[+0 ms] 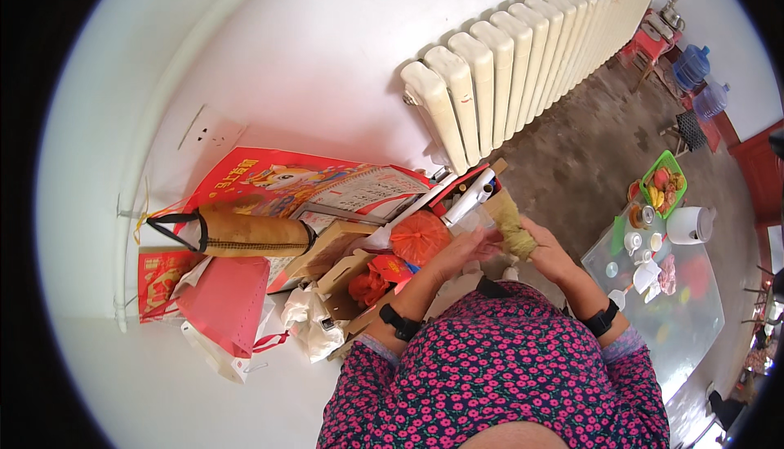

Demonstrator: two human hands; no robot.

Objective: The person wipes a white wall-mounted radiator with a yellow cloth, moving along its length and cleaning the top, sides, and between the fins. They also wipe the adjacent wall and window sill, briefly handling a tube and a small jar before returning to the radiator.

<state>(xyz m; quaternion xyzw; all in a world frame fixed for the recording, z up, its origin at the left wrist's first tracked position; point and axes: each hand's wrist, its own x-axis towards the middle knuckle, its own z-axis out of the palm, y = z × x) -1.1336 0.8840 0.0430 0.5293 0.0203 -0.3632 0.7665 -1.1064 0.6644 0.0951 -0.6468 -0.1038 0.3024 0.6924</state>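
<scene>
My right hand (542,247) is closed around a bunched yellow-green cloth (513,225), which hangs up and away from the fingers. My left hand (474,246) is just left of the cloth, its fingers beside a clear plastic item (471,222); whether it grips that item cannot be told. Beyond the hands lies a red-edged box holding silvery white rolls (468,197). An orange-red plastic bag (420,238), rounded and full, sits left of my left hand. Below it an open cardboard box (343,287) contains red plastic.
A cream radiator (490,81) runs along the wall ahead. At right stands a glass-topped table (680,326) with cups, a white kettle (689,225) and a green fruit basket (681,195). A brown cylindrical bag (254,235) and a red paper bag (229,302) hang at left.
</scene>
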